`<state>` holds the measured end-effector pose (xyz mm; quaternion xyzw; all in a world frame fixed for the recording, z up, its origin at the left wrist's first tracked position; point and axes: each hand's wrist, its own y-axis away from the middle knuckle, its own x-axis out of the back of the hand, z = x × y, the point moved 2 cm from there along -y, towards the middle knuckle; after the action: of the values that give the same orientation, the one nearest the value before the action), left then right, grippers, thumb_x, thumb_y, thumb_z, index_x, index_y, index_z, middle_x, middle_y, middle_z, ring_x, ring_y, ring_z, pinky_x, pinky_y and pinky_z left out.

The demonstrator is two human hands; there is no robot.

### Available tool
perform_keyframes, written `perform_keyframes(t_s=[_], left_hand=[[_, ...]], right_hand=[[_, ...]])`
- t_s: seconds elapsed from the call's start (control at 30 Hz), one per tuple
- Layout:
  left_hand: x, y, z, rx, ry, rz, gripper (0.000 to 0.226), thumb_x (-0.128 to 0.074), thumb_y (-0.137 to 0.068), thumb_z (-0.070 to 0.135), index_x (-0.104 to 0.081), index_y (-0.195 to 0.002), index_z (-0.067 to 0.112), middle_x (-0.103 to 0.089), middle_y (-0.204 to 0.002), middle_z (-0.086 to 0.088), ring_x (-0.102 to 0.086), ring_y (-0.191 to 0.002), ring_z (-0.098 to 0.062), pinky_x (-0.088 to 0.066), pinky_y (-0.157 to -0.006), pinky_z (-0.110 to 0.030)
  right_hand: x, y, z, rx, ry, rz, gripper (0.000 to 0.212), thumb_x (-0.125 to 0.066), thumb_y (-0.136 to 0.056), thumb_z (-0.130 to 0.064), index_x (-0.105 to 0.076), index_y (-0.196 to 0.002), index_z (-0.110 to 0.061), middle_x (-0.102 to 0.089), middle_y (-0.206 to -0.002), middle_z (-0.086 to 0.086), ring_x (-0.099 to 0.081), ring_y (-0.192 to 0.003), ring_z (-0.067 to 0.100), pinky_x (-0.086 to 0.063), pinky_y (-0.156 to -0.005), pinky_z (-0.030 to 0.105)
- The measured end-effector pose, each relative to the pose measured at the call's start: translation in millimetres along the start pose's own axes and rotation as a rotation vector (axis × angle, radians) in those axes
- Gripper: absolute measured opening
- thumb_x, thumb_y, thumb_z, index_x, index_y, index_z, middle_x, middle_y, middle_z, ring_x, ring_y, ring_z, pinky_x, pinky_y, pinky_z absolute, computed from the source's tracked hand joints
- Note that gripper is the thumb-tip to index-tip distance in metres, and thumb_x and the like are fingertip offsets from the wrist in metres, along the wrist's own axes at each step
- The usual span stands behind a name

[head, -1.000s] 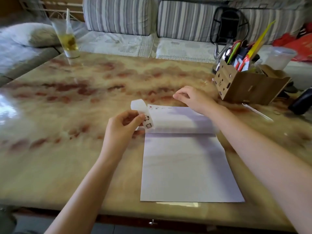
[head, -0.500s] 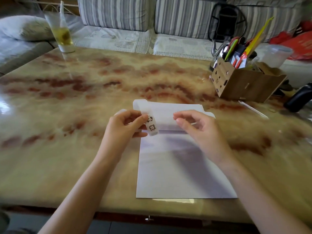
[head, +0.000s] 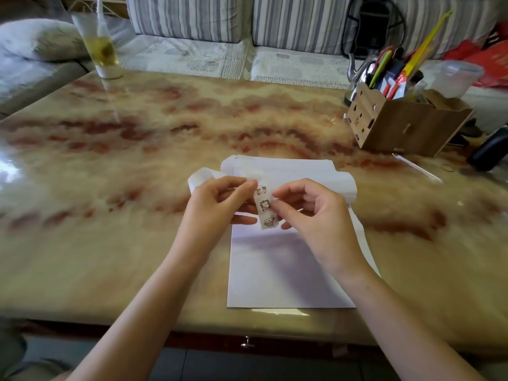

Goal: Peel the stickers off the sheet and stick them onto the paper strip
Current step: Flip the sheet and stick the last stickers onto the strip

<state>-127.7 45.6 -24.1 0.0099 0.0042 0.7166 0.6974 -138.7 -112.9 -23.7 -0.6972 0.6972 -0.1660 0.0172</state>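
- I see a glossy marbled table [head: 137, 160], with a striped sofa [head: 192, 17] beyond, a drink glass [head: 100, 48] far left and a cardboard organiser [head: 406, 125] far right.
- My left hand [head: 217, 204] pinches the sticker strip [head: 265, 206] near its top, over the white paper [head: 275, 270]. My right hand [head: 316, 215] pinches its right edge.
- Half a second ago the right hand was clear of the strip.

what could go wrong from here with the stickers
1. The strip hangs in the air, pinched near its top by the left hand. As the right hand picks at its edge by the middle sticker, that sticker may tear or crease.
2. The paper lies loose with its far end curled, so it may slide when a sticker is pressed on.
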Motion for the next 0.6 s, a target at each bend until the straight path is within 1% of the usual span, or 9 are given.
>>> perform_keyframes(t_s=[0.1,0.2,0.3,0.37,0.47,0.53,0.6], left_hand=[[-2.2,3.8,-1.2,0.042,-0.024,-0.070,0.018,-0.065,-0.088,0.024,-0.071,-0.095,0.008,-0.075,-0.078,-0.006,-0.073,-0.074,-0.015,-0.059,-0.066,-0.024],[-2.1,6.3,-3.9,0.051,-0.070,-0.119,0.012,-0.071,-0.084,0.018,-0.073,-0.091,0.008,-0.076,-0.080,-0.005,-0.072,-0.075,-0.013,-0.059,-0.071,-0.025],[0.1,6.4,-4.6,0.039,-0.078,-0.117,0.011,-0.070,-0.084,0.017,-0.074,-0.090,0.008,-0.075,-0.081,-0.007,-0.072,-0.076,-0.015,-0.058,-0.068,-0.022],[1.5,6.6,-4.3,0.033,-0.071,-0.106,0.011,-0.070,-0.085,0.016,-0.073,-0.089,0.006,-0.075,-0.078,-0.005,-0.072,-0.074,-0.012,-0.057,-0.067,-0.021],[3.0,7.1,-4.3,0.024,-0.066,-0.093,0.013,-0.069,-0.086,0.016,-0.073,-0.089,0.005,-0.075,-0.078,-0.005,-0.072,-0.073,-0.011,-0.058,-0.068,-0.021],[3.6,6.6,-4.6,0.023,-0.070,-0.088,0.013,-0.068,-0.086,0.017,-0.074,-0.089,0.005,-0.076,-0.079,-0.005,-0.072,-0.073,-0.012,-0.057,-0.068,-0.021],[3.8,6.5,-5.1,0.031,-0.073,-0.085,0.013,-0.068,-0.087,0.018,-0.075,-0.088,0.007,-0.076,-0.078,-0.004,-0.071,-0.072,-0.011,-0.057,-0.068,-0.020]], right_hand=[[-0.5,2.0,1.4,-0.015,-0.059,0.029,0.010,-0.070,-0.084,-0.004,-0.068,-0.084,-0.015,-0.071,-0.077,0.001,-0.067,-0.065,0.015,-0.054,-0.057,0.023],[-2.5,3.6,2.6,-0.023,-0.069,0.026,0.008,-0.069,-0.085,-0.005,-0.068,-0.086,-0.013,-0.071,-0.078,0.003,-0.068,-0.068,0.018,-0.055,-0.057,0.024],[-4.9,4.2,2.2,-0.030,-0.077,-0.001,0.007,-0.068,-0.085,-0.005,-0.068,-0.087,-0.012,-0.071,-0.079,0.003,-0.068,-0.069,0.017,-0.055,-0.058,0.023],[-5.5,5.6,1.5,-0.024,-0.046,-0.032,0.007,-0.069,-0.085,-0.007,-0.069,-0.087,-0.013,-0.071,-0.080,-0.001,-0.068,-0.071,0.014,-0.055,-0.060,0.023],[-6.1,9.4,1.4,0.003,0.069,-0.059,0.006,-0.071,-0.084,-0.011,-0.071,-0.086,-0.017,-0.071,-0.079,-0.009,-0.068,-0.075,0.010,-0.056,-0.068,0.026],[-6.3,10.7,2.0,0.012,0.093,-0.053,0.006,-0.071,-0.084,-0.011,-0.071,-0.087,-0.016,-0.071,-0.078,-0.010,-0.068,-0.075,0.010,-0.057,-0.072,0.026],[-6.5,10.8,2.3,0.008,0.075,-0.046,0.006,-0.070,-0.084,-0.010,-0.072,-0.087,-0.015,-0.072,-0.077,-0.008,-0.068,-0.073,0.010,-0.056,-0.071,0.024]])
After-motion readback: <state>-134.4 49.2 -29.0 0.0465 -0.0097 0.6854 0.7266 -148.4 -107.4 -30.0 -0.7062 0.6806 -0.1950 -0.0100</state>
